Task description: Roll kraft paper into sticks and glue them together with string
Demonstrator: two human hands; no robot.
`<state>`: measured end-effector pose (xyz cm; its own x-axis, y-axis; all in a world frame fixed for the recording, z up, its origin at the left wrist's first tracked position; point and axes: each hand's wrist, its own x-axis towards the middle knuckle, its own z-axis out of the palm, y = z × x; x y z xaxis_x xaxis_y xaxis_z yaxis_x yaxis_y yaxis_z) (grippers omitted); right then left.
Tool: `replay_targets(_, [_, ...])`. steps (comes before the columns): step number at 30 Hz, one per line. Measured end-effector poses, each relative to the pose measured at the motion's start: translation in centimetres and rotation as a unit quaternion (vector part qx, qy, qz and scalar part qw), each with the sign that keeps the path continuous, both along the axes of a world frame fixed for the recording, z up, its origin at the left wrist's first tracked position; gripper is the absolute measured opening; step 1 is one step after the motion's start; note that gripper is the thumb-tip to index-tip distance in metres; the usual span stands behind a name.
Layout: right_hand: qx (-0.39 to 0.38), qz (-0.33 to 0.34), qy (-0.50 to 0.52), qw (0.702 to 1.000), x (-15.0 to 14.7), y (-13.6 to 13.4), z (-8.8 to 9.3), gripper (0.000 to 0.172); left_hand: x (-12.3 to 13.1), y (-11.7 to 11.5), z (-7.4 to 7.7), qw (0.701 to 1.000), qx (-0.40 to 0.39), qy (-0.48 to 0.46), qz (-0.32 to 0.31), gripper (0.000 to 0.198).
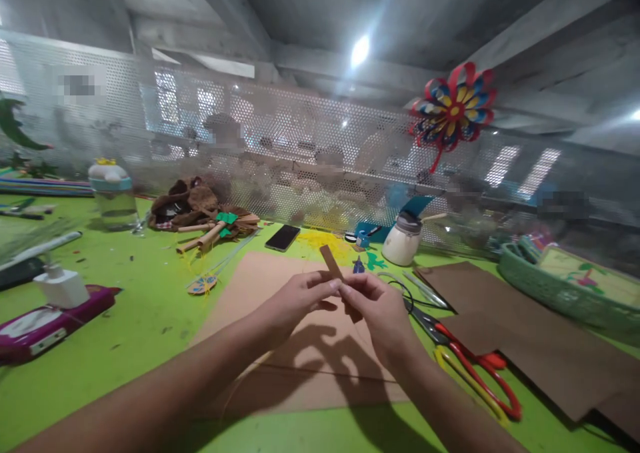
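Note:
Both hands meet over a tan paper sheet on the green table. Between them is a narrow brown paper strip, slanting from upper left to lower right. My left hand pinches it near the middle with thumb and forefinger. From the other side, the thumb and fingers of my right hand also grip it, close to the left fingertips. The strip's lower end shows below the right fingers. A shadow of the hands falls across the sheet.
Red-handled scissors and dark brown paper sheets lie right. A phone, glue jar and small blue bottle stand behind. A purple power strip is left; a perforated metal screen borders the back.

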<state>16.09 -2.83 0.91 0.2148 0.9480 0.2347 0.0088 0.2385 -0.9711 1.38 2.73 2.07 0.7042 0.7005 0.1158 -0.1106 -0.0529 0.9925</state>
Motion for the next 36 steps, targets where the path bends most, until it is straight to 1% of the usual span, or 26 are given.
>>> replay_targets(2, [0.002,-0.012,0.01,1.0,-0.7,-0.2,-0.1,0.03,0.3,0.0,-0.5,0.998,-0.015,-0.053,0.01,0.032])
replay_targets(3, [0.0,-0.02,0.009,1.0,-0.9,-0.2,-0.3,0.031,0.4,0.0,-0.8,0.997,-0.023,-0.064,0.024,0.032])
replay_targets(6, [-0.016,-0.036,0.004,0.999,-1.6,0.1,-1.0,0.034,0.5,0.4,-2.0,0.995,-0.055,-0.055,0.062,0.032])
replay_targets(9, [-0.033,-0.03,-0.002,0.999,-2.0,0.1,-1.9,0.035,0.3,0.7,-3.0,0.992,-0.095,-0.053,0.064,0.031])
replay_targets(11, [-0.035,-0.011,-0.006,0.999,-2.3,-0.3,-2.3,0.033,0.0,0.8,-3.4,0.988,-0.127,-0.069,0.058,0.031])
replay_targets(14, [-0.054,0.035,0.013,0.998,-2.6,-1.4,-2.6,0.031,-0.3,1.0,-3.7,0.976,-0.182,-0.105,0.052,0.03])
replay_targets(18, [-0.137,0.097,0.07,0.983,-2.8,-2.4,-3.0,0.037,-0.3,1.1,-3.8,0.968,-0.209,-0.125,0.067,0.031])
replay_targets(20, [-0.152,0.102,0.075,0.98,-2.8,-2.5,-3.2,0.039,-0.2,0.9,-3.8,0.967,-0.215,-0.121,0.067,0.033])
replay_targets(24, [-0.156,0.087,0.099,0.979,-2.8,-2.4,-4.1,0.041,0.2,0.2,-4.0,0.962,-0.235,-0.13,0.041,0.034])
replay_targets(27, [-0.159,0.093,0.083,0.979,-2.9,-2.5,-4.8,0.041,0.3,-0.2,-4.1,0.96,-0.247,-0.119,0.05,0.031])
replay_targets(29, [-0.141,0.108,0.038,0.983,-2.9,-2.8,-5.0,0.038,0.2,-0.2,-4.0,0.958,-0.255,-0.108,0.069,0.031])
replay_targets(31, [-0.093,0.089,-0.033,0.991,-2.5,-3.0,-4.9,0.032,0.0,-0.1,-4.0,0.957,-0.262,-0.101,0.07,0.031])
replay_targets(33, [-0.023,0.02,-0.122,0.992,-1.7,-3.1,-4.4,0.026,-0.1,0.0,-3.8,0.958,-0.263,-0.101,0.05,0.031])
replay_targets(35, [0.052,-0.059,-0.209,0.975,-0.6,-3.0,-3.8,0.02,-0.2,0.0,-3.8,0.961,-0.257,-0.1,0.025,0.029])
replay_targets(36, [0.088,-0.084,-0.245,0.962,0.0,-2.9,-3.4,0.017,-0.3,-0.1,-3.9,0.962,-0.255,-0.097,0.017,0.028])
